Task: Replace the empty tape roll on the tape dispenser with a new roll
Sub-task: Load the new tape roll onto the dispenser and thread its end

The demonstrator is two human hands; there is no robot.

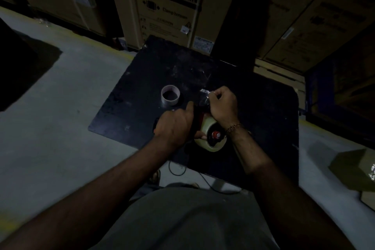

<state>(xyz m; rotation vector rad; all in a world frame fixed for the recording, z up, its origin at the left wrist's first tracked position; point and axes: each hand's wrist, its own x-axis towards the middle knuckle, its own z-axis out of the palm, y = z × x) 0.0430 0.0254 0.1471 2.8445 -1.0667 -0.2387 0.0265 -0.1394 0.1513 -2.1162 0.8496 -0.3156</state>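
Observation:
A full roll of pale tape (207, 128) sits on the red and black tape dispenser (197, 121) near the front of the black table (142, 91). My left hand (174, 126) grips the dispenser from the left, forefinger pointing forward. My right hand (223, 103) is closed over the front of the dispenser and pinches the shiny loose end of the tape (205, 95). The empty cardboard core (170, 95) stands upright on the table, apart from both hands, to the left and behind them.
Large cardboard washing machine boxes (166, 6) stand behind the table. A folded cardboard piece (353, 170) lies on the grey floor (71, 138) at the right. A thin cable (178, 170) hangs below the table's front edge.

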